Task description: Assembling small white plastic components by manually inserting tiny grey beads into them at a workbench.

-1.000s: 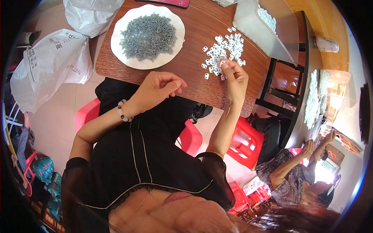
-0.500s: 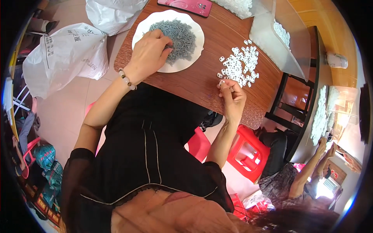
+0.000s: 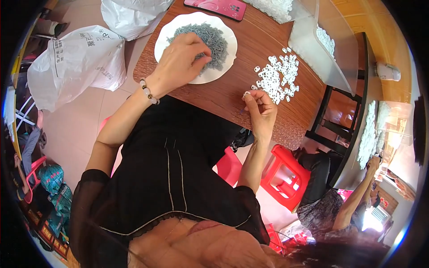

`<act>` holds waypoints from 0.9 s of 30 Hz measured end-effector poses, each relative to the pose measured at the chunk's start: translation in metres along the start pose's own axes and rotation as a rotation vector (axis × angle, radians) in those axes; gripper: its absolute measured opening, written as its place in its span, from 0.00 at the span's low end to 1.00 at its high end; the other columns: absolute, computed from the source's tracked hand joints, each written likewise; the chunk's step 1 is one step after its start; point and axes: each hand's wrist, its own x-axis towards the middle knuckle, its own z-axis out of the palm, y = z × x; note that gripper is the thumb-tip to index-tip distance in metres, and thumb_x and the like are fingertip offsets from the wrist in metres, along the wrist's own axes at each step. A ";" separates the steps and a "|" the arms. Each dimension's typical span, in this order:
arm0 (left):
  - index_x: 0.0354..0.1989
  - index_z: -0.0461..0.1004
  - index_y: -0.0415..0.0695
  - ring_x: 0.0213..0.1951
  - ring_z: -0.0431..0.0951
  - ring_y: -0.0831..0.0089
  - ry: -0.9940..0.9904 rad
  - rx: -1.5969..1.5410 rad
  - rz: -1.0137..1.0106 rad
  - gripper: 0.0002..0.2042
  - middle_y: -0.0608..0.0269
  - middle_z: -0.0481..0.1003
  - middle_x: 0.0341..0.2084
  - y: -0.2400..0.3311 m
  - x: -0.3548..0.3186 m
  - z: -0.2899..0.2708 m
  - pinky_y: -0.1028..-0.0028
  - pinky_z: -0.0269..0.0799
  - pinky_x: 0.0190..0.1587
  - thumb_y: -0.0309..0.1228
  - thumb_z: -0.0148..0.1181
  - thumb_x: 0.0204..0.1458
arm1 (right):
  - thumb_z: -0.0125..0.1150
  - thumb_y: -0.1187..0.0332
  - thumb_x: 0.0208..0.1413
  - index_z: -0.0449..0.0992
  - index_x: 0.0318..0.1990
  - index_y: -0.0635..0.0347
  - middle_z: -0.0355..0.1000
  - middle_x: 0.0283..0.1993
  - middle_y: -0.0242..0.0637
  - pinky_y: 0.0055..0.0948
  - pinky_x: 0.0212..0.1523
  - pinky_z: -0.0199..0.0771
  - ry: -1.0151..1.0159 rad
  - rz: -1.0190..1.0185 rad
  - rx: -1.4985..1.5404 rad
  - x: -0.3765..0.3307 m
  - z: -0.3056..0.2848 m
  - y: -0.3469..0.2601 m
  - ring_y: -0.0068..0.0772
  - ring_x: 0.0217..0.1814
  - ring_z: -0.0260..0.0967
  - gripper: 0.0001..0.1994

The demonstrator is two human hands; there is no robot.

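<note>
My right hand (image 3: 261,111) has shifted a bit left off the white pile (image 3: 278,77), thumb and finger pinching one white piece (image 3: 246,94) just beside the heap's near-left edge. My left hand (image 3: 178,64), clear of the plate (image 3: 231,48) a second ago, is now over its grey pieces (image 3: 213,41), fingers curled toward thumb; can't tell if they hold one (too small to see). So: white piece secured, grey pick unconfirmed.

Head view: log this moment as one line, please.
left hand: over grey pieces on white plate, grip unclear | right hand: pinching small white piece | loose white pieces: on brown table
</note>
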 end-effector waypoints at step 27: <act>0.32 0.81 0.39 0.24 0.67 0.88 -0.041 -0.547 -0.489 0.08 0.70 0.75 0.22 -0.018 -0.008 0.001 0.81 0.62 0.24 0.31 0.65 0.51 | 0.62 0.72 0.55 0.76 0.36 0.65 0.73 0.27 0.27 0.14 0.33 0.65 -0.181 -0.095 -0.091 0.031 0.046 -0.019 0.11 0.29 0.65 0.06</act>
